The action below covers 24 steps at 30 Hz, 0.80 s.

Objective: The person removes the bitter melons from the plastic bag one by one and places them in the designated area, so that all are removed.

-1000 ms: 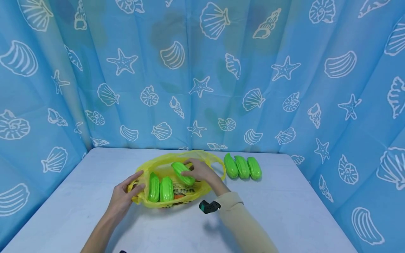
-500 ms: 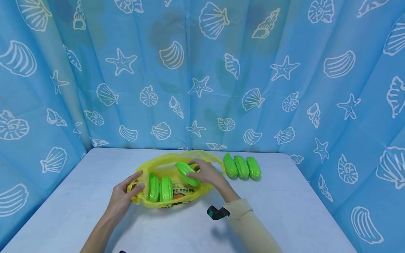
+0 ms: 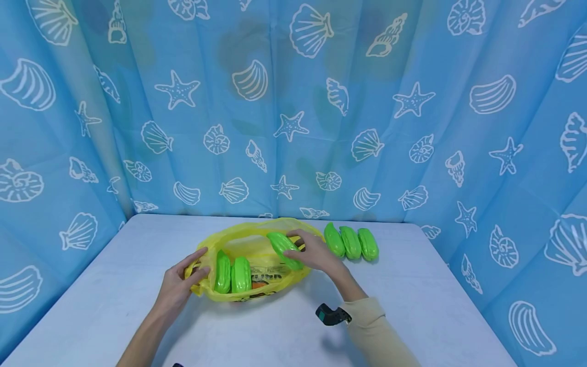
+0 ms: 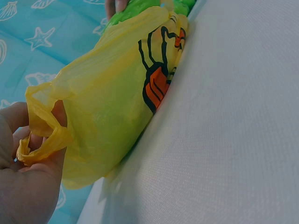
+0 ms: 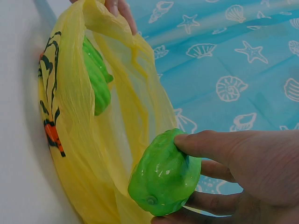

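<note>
A yellow plastic bag (image 3: 219, 237) with a printed design lies on the table, its mouth spread wide. My left hand (image 3: 176, 283) holds the bag's left rim; in the left wrist view, its fingers pass through a handle loop (image 4: 44, 149). Over the bag's right side, my right hand (image 3: 318, 253) grips a glossy, ribbed green bitter melon (image 3: 281, 245) between thumb and fingers. The right wrist view shows the melon (image 5: 163, 175) end-on, stem nub visible. Inside the bag at left lie two similar melons, one (image 3: 223, 271) beside the other (image 3: 241, 275).
Three more green bitter melons stand in a row right of the bag, the left one (image 3: 334, 239) closest to its handle. They lie on a white table (image 3: 412, 306). A blue shell-patterned curtain (image 3: 275, 153) rises behind and at both sides.
My right hand has moved rightward with the bitter melon, from over the bag's middle to its right side. My left hand has kept its place on the rim.
</note>
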### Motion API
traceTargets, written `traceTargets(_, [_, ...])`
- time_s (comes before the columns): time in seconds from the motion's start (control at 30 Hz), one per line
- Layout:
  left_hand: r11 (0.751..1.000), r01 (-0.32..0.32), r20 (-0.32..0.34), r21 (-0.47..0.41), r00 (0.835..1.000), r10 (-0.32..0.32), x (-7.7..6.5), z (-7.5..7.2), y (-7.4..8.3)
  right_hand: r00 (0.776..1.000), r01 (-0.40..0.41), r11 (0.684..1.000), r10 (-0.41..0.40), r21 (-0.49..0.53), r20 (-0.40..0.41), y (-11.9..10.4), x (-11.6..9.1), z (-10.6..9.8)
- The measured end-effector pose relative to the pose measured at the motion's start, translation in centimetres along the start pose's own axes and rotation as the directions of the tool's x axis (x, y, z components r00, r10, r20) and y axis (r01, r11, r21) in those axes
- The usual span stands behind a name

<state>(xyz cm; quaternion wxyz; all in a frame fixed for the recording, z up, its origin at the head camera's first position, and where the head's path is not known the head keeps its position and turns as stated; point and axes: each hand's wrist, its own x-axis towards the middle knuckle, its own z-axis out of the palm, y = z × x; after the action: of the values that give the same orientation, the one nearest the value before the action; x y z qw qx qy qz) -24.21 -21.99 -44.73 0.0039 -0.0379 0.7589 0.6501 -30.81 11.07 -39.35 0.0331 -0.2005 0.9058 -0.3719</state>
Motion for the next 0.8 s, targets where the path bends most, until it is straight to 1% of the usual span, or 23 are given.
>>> traceTargets(0.1, [1.0, -0.002, -0.001, 0.009, 1.0, 0.002, 0.0, 0.0, 0.1, 1.0, -0.008, 1.0, 0.009, 0.013, -0.008, 0.5, -0.4, -0.4])
traceTargets(0.33, [1.0, -0.001, 0.0, -0.004, 1.0, 0.001, 0.0, 0.1, 0.1, 0.999, -0.032, 0.999, 0.033, 0.035, -0.01, 1.6, -1.3, -1.4])
traceTargets(0.47, [1.0, -0.011, -0.007, 0.012, 1.0, 0.011, -0.1, 0.2, 0.0, 0.999, -0.033, 0.999, 0.033, 0.04, -0.014, 2.3, -1.8, -1.9])
traceTargets(0.6, [1.0, -0.022, -0.013, 0.019, 1.0, 0.022, -0.1, 0.2, -0.1, 0.998, -0.058, 0.996, 0.059, 0.062, -0.019, 2.7, -2.2, -2.4])
traceTargets(0.8, [1.0, -0.01, -0.02, 0.018, 1.0, 0.011, 0.0, 0.1, -0.2, 0.993, -0.116, 0.991, 0.118, 0.066, -0.023, 3.2, -2.7, -2.7])
